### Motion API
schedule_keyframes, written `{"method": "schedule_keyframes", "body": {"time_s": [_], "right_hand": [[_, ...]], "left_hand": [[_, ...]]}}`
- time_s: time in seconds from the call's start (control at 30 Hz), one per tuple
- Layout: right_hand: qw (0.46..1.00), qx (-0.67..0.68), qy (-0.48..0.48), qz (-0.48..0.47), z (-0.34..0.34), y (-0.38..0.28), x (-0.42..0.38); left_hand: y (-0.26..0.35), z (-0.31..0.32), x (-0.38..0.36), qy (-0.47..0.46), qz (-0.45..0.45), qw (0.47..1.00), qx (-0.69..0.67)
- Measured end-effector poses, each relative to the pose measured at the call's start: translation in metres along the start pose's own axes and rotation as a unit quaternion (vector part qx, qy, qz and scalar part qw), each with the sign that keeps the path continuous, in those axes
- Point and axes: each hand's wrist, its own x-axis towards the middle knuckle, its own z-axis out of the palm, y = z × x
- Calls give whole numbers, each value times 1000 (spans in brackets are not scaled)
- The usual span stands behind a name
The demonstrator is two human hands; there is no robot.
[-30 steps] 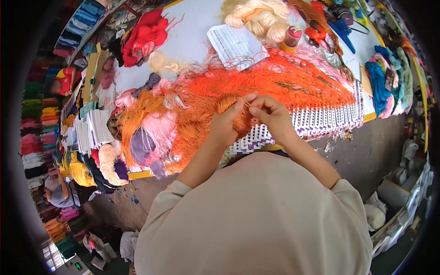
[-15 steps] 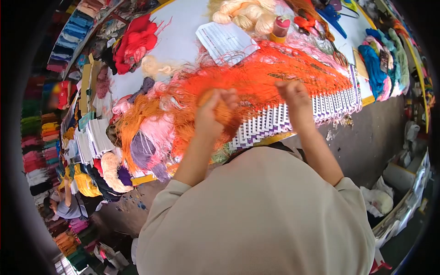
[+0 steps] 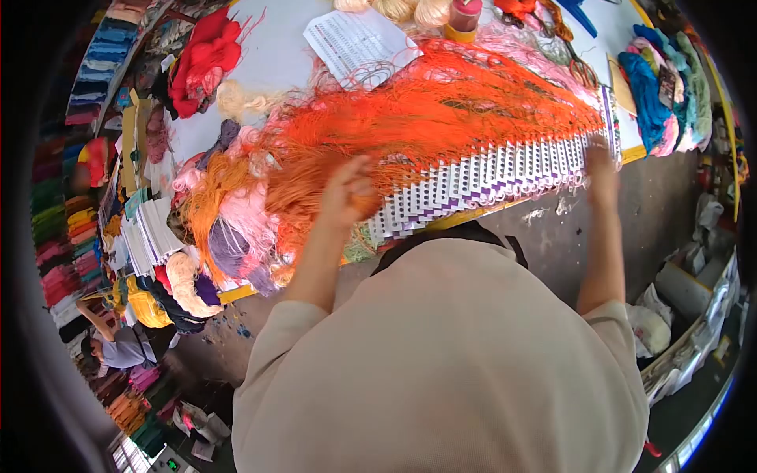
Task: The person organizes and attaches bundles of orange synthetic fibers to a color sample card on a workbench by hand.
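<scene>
Item: orange yarn bundle (image 3: 364, 206), soft, light, tangle-prone (best pinched mid-hank); left hand (image 3: 347, 193) closed around it above the card row (image 3: 473, 185). Right hand (image 3: 601, 162) at the row's far end, grip unclear.

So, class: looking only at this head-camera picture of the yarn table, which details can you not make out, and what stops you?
- Left hand: motion-blurred; whether it grips the orange yarn is unclear.
- Right hand: blurred against the row of white and purple cards; its grasp cannot be told.
- Printed sheet: text too small to read.
- Spool: cut off by the top edge.
- Table's near edge: partly hidden by the person's shoulders.
</scene>
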Motion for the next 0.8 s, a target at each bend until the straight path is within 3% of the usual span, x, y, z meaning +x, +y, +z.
{"method": "schedule_keyframes", "body": {"time_s": [0.03, 0.07, 0.13, 0.17, 0.2, 0.23, 0.3, 0.33, 0.37, 0.43, 0.47, 0.53, 0.8], "right_hand": [[992, -102, -18, 71, 41, 21, 3], [987, -113, -114, 8, 78, 29, -8], [968, -46, -246, 17, 142, 57, -24], [946, -128, -298, 24, 164, 52, -30], [935, -129, -329, 17, 181, 45, -35], [924, -130, -360, 9, 192, 42, -38], [912, -147, -383, -4, 206, 54, -38], [901, -166, -400, -22, 210, 60, -37], [893, -185, -410, -2, 211, 59, -35], [886, -174, -429, 24, 210, 55, -32], [880, -165, -443, 45, 209, 53, -30], [877, -129, -461, 49, 208, 54, -27], [860, -76, -494, 104, 209, 53, -17]], "left_hand": [[-25, 5, 19, 44, -46, 998, 19], [-48, 10, 36, 86, -69, 992, 65], [-90, 8, 69, 143, -87, 967, 193], [-106, 2, 83, 156, -81, 945, 274], [-112, 0, 91, 167, -86, 890, 415], [-121, 0, 99, 172, -91, 889, 414], [-128, 19, 101, 246, -42, 733, 633], [-125, 37, 95, 262, -69, 706, 654], [-128, 34, 97, 265, -74, 705, 653], [-135, 25, 99, 233, -77, 854, 458], [-137, 21, 100, 236, -79, 854, 458], [-141, 13, 102, 184, -89, 945, 257], [-144, 19, 105, 187, -98, 916, 341]]}}
